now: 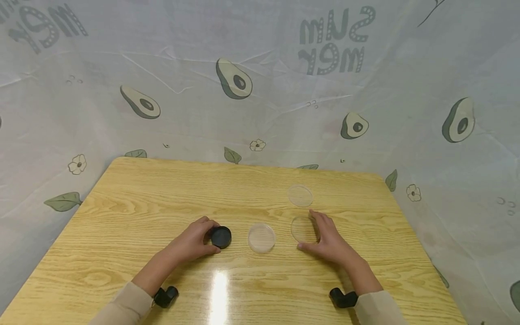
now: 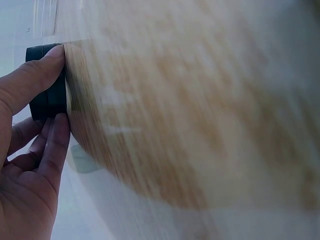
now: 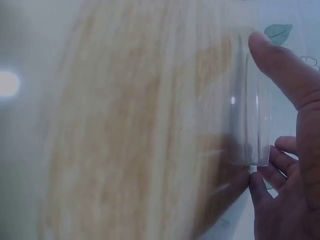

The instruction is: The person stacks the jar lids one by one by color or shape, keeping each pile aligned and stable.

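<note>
My left hand (image 1: 197, 241) grips a small, round black container (image 1: 221, 237), with the thumb on one side and the fingers on the other. Seen edge-on in the left wrist view, the black container (image 2: 50, 97) has a seam running around it. On the right, my right hand (image 1: 327, 239) spans a clear petri dish (image 1: 301, 229), thumb and fingertips at opposite sides of its rim. The right wrist view shows this dish's clear wall (image 3: 250, 115) between thumb and fingers. Between the hands lies another clear petri dish (image 1: 261, 238).
A third clear round dish (image 1: 300, 196) lies behind the one at my right hand. All stand on a wood-grain table (image 1: 183, 189). A white cloth printed with avocados (image 1: 280, 113) hangs behind and at the sides. Black wrist cameras sit on both forearms.
</note>
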Tool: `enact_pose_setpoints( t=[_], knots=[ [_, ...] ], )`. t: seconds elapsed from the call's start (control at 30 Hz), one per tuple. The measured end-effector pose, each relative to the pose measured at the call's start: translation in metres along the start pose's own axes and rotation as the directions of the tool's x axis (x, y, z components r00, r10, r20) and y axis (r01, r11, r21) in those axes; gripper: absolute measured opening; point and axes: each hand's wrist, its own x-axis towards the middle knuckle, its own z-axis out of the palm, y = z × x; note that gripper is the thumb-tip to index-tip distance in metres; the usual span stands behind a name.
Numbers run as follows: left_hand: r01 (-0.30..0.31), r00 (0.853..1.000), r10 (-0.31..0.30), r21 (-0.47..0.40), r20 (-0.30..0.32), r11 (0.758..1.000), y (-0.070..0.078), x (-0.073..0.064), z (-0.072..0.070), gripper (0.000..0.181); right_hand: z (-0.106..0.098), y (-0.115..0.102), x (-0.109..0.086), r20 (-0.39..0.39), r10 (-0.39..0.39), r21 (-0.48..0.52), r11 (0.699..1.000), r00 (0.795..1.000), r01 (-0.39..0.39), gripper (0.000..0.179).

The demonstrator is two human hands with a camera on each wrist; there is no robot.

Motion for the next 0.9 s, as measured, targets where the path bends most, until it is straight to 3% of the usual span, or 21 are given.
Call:
enact_pose_setpoints(
  t=[0.37, 0.9],
  knots=[
    [0.009, 1.000, -0.009, -0.003, 0.003, 1.000, 0.0012, -0.0002, 0.0001, 0.050, -0.0005, 0.0027, 0.0025, 0.010, -0.003, -0.045, 0.999, 1.000, 0.003, 0.105],
    [0.008, 1.000, -0.008, 0.002, -0.005, 1.000, 0.0002, 0.0006, 0.0022, 0.050, 0.0000, 0.0042, 0.0063, -0.036, -0.027, -0.050, 0.998, 0.999, 0.025, 0.096]
  ],
)
